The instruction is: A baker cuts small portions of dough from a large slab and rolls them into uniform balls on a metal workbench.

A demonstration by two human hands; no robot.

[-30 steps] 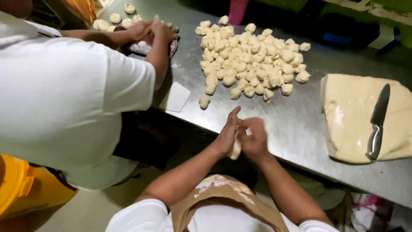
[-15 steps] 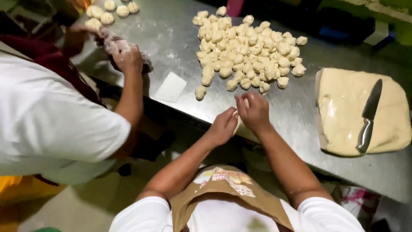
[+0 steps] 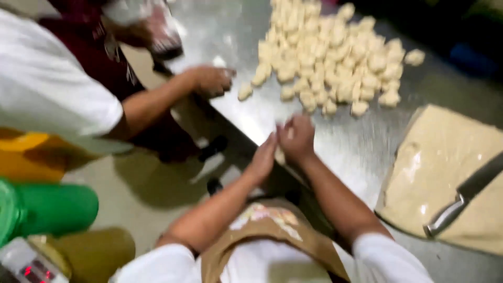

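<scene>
Stainless steel table (image 3: pixel 246 112) fills the upper right of the blurred view, its edge running diagonally above a pale floor. At that edge the person's left hand (image 3: pixel 263 159) and right hand (image 3: pixel 297 137) press together around a small piece of dough (image 3: pixel 280 155), palms facing each other and fingers curled about it, so only a sliver of the pale lump shows between them. Both forearms reach up from a white shirt and a brown apron (image 3: pixel 272 236).

Just beyond the hands lies a heap of small dough pieces (image 3: pixel 330 57), spread across the metal, with a few stray lumps at its near side. To the right rests a large flat slab of dough (image 3: pixel 445 178), and a knife (image 3: pixel 463 194) with a metal handle lies across it.

On the left a co-worker in a white shirt rests a hand (image 3: pixel 212 79) on the table edge, near one stray lump. A green container (image 3: pixel 47 207) stands on the floor at lower left.
</scene>
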